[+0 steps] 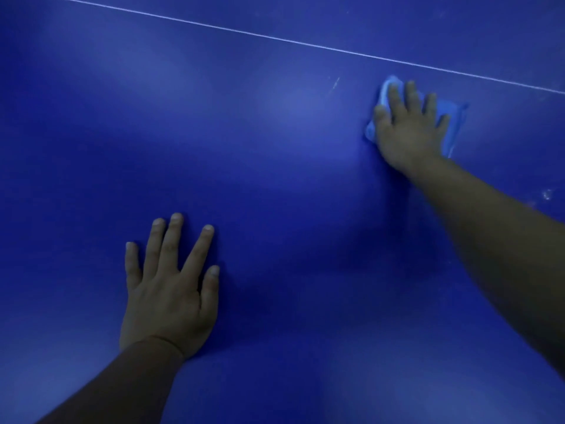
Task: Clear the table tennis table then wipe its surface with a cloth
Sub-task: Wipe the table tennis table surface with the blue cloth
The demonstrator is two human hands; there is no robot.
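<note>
Both hands are flat on the blue table [275,142], the left hand [169,289] bracing with fingers spread, the right hand [409,127] pressing the light blue cloth [455,117] with fingers spread near the white line [275,38], so wiping looks underway and a sweep across unwiped areas seems next.

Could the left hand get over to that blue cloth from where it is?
Probably yes. The left hand lies flat on the blue table with only bare surface between it and the cloth, but the right hand presses down on most of it.
</note>
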